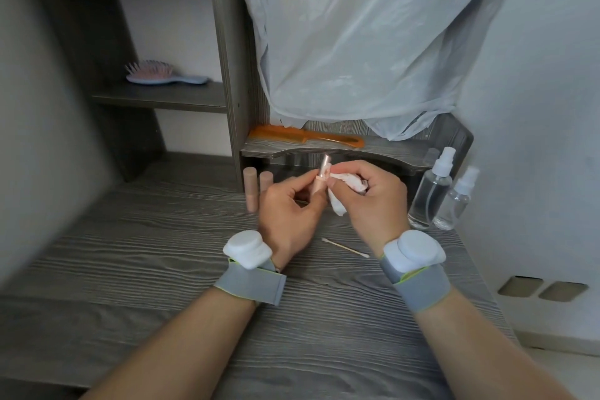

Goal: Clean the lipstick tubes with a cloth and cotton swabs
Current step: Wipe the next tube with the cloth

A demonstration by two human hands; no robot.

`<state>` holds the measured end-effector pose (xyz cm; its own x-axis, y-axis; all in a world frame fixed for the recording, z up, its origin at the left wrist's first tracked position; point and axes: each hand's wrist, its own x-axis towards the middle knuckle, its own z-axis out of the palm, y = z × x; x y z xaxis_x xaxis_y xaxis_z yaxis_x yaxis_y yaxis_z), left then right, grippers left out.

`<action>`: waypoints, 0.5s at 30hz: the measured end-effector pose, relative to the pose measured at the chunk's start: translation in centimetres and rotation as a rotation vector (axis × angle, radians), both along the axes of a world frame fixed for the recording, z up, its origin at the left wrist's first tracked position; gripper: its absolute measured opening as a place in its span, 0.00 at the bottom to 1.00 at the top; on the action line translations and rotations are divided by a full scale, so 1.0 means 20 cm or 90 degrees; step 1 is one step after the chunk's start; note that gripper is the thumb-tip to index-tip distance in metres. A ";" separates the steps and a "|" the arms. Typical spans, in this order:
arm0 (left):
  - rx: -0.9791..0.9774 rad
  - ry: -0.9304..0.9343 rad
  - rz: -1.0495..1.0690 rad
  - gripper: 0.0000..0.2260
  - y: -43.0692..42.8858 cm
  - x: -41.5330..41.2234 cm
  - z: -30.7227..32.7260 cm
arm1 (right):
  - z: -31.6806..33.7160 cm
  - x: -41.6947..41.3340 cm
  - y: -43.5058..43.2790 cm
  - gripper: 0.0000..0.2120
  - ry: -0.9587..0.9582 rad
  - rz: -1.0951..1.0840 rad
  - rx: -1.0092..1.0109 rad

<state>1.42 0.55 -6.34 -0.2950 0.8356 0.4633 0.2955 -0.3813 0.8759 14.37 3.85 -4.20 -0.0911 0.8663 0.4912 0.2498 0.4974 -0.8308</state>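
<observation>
I record the left hand (289, 208) pinching a lipstick tube (322, 176) between thumb and curled fingertips, low on its body. The right hand (373, 201) is closed round a crumpled white cloth (349, 183) and presses it against the tube's right side. The tube is pale pink with a shiny upper end, leaning slightly, and held above the desk (162, 253) near its back edge. Both hands meet with backs towards me, and each wrist carries a grey strap. One cotton swab (345, 247) lies flat on the desk between the wrists. Two more tubes (250, 188) stand upright just left of the left hand. Two clear spray bottles (430, 191) stand by the right edge.
</observation>
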 end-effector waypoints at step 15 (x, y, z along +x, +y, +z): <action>0.001 0.004 -0.049 0.14 0.03 -0.01 -0.04 | 0.01 0.01 -0.02 0.07 -0.021 -0.026 0.030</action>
